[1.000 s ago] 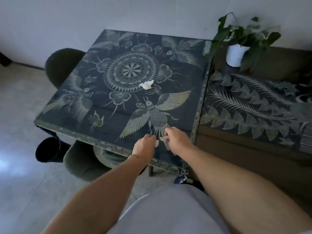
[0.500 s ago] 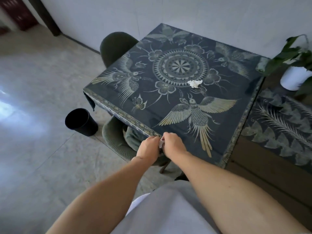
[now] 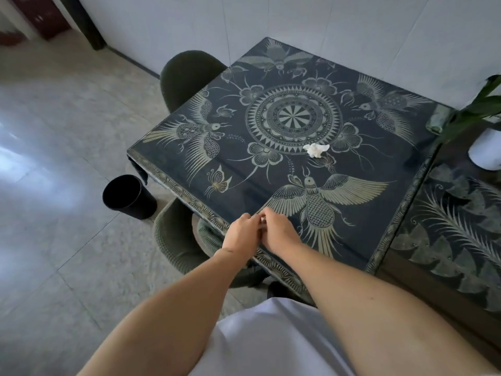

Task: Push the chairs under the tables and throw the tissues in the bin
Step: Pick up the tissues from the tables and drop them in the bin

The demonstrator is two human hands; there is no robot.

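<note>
both hands meet at the near edge of the tabletop (image 3: 366,185), left hand (image 3: 240,234) and right hand (image 3: 279,232) pinching a small tissue (image 3: 262,220) between the fingertips. gather it fully into one hand, then carry it to the bin (image 3: 127,195) at lower left of the frame. a second tissue (image 3: 315,150) lies mid-tabletop.

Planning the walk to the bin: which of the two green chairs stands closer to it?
The near chair, tucked under the table edge by the hands; the black bin stands right beside it. The other chair sits at the far side by the wall.
</note>
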